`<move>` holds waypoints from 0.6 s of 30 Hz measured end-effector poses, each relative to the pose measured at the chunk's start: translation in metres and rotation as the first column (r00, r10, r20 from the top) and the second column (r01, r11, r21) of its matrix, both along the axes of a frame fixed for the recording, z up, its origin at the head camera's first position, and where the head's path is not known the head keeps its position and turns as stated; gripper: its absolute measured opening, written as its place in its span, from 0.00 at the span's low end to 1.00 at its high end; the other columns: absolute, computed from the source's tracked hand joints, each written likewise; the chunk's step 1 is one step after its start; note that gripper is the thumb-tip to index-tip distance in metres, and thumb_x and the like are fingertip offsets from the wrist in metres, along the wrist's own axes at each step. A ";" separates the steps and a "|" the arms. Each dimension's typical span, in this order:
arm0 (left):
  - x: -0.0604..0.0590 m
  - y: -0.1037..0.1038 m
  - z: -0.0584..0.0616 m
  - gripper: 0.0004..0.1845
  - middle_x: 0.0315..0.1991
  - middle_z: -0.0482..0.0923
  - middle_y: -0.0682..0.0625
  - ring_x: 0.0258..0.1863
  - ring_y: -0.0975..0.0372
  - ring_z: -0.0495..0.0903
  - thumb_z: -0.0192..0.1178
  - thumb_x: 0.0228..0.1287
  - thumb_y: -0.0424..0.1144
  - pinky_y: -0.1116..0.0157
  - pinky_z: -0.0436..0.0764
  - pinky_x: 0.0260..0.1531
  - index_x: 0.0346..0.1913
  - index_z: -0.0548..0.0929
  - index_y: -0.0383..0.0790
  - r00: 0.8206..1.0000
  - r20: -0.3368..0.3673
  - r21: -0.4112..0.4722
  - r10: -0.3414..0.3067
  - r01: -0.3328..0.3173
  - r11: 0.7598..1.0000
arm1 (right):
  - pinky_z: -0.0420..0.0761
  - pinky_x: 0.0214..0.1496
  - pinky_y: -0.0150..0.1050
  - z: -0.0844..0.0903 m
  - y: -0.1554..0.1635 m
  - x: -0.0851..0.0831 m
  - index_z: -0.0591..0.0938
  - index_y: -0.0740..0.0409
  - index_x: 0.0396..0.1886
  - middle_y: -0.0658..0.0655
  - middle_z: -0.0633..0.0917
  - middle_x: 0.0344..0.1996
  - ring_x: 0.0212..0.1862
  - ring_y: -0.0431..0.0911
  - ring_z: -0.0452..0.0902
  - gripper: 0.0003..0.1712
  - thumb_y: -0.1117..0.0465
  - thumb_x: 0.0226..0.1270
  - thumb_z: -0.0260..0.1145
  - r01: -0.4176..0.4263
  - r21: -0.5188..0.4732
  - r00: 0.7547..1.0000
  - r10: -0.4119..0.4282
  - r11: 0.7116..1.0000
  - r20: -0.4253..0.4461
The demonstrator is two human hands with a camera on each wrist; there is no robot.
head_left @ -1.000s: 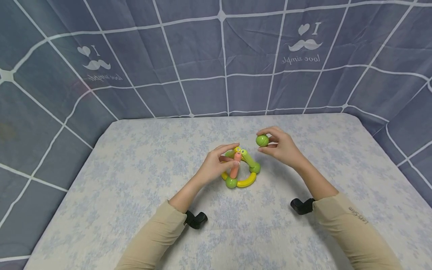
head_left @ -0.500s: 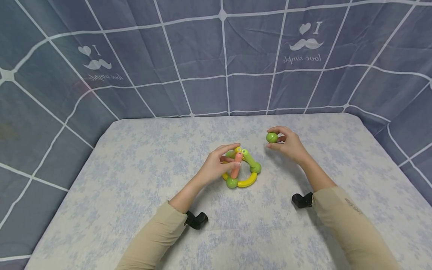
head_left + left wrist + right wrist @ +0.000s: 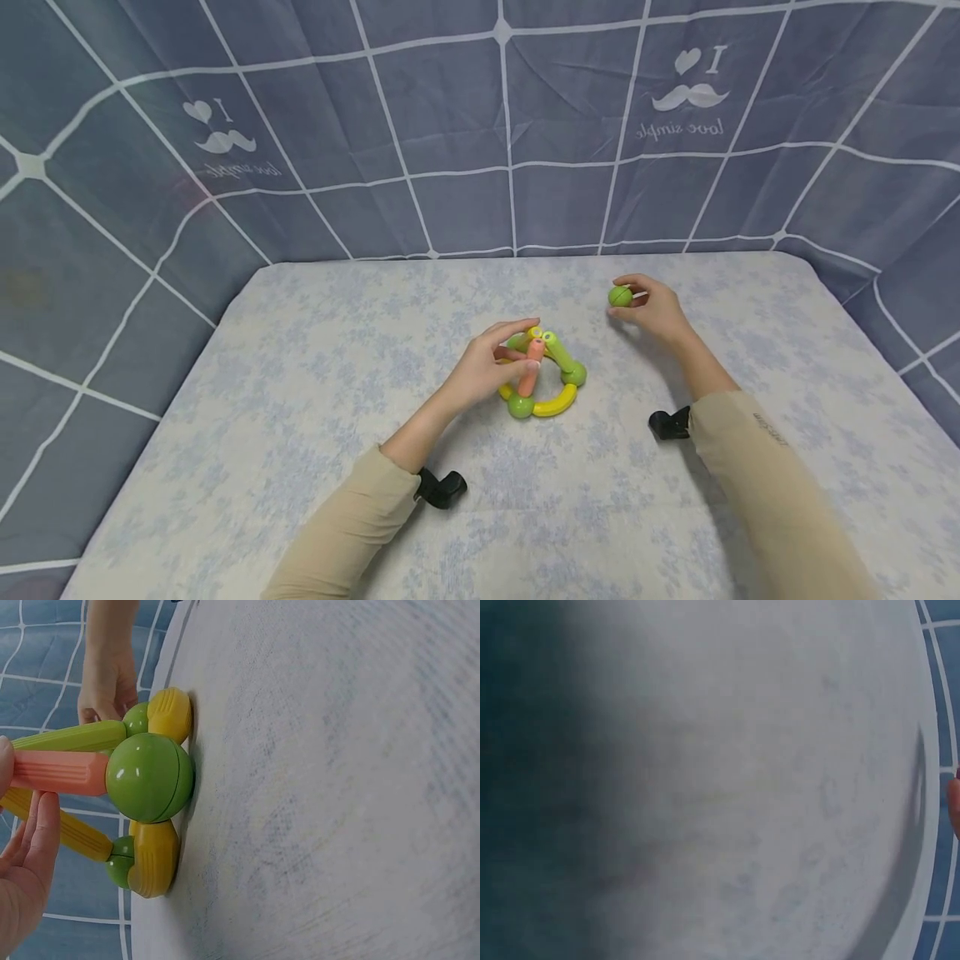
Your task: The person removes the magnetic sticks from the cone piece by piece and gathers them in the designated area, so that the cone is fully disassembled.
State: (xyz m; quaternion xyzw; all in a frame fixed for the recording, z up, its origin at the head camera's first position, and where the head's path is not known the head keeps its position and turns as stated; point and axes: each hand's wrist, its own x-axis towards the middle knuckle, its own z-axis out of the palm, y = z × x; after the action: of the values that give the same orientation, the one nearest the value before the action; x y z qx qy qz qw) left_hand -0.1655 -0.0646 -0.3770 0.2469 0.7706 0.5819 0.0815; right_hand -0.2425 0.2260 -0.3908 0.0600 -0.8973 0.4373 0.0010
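A toy frame of rods and balls stands on the table: curved yellow rods (image 3: 555, 406) form a ring with green balls (image 3: 150, 778) at the joints. From the balls a salmon rod (image 3: 530, 371), a light green rod (image 3: 558, 352) and a yellow rod (image 3: 84, 836) lean inward, their upper ends close together. My left hand (image 3: 487, 364) holds the salmon rod near its top, between thumb and fingers. To the right and farther back, my right hand (image 3: 658, 314) pinches a loose green ball (image 3: 620, 297) by its sides. Only a fingertip (image 3: 954, 806) shows in the right wrist view.
A pale flowered cloth (image 3: 337, 350) covers the table. Behind it and along both sides hangs a blue-grey curtain (image 3: 450, 108) with white grid lines. A black wrist mount (image 3: 442, 489) sits at the left cuff, another black mount (image 3: 669, 423) at the right.
My right hand has moved right and farther back with the green ball, away from the toy frame. My left hand stays on the salmon rod.
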 end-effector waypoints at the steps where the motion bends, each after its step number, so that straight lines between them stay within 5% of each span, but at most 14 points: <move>1: 0.000 0.000 0.000 0.30 0.63 0.66 0.47 0.44 0.55 0.79 0.63 0.59 0.34 0.66 0.79 0.41 0.66 0.69 0.44 1.000 0.004 0.001 0.000 0.000 1.000 | 0.74 0.46 0.48 -0.001 0.002 -0.002 0.71 0.64 0.61 0.70 0.70 0.55 0.50 0.60 0.70 0.29 0.66 0.60 0.66 0.004 0.005 1.000 -0.004 1.000 -0.001; 13: 0.000 0.001 0.000 0.31 0.64 0.65 0.46 0.46 0.51 0.78 0.63 0.60 0.33 0.66 0.79 0.42 0.67 0.68 0.42 0.999 0.041 0.010 -0.017 0.017 1.000 | 0.73 0.49 0.49 -0.009 0.016 -0.017 0.71 0.69 0.58 0.73 0.74 0.49 0.50 0.61 0.71 0.28 0.69 0.57 0.68 0.035 0.056 0.999 -0.034 0.998 -0.017; 18: 0.008 0.000 0.016 0.30 0.64 0.64 0.41 0.47 0.48 0.78 0.61 0.60 0.30 0.67 0.79 0.42 0.66 0.67 0.37 0.999 0.046 -0.006 -0.013 0.014 1.000 | 0.73 0.48 0.46 -0.012 0.014 -0.021 0.71 0.70 0.57 0.72 0.75 0.48 0.50 0.60 0.71 0.27 0.68 0.58 0.68 0.049 0.074 0.999 -0.050 0.996 0.006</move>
State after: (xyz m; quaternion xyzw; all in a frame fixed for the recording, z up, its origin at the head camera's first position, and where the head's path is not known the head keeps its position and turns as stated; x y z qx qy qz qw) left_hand -0.1574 -0.0642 -0.3614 0.2382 0.7687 0.5843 0.1041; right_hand -0.2632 0.2398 -0.4027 0.0361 -0.9141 0.4038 0.0062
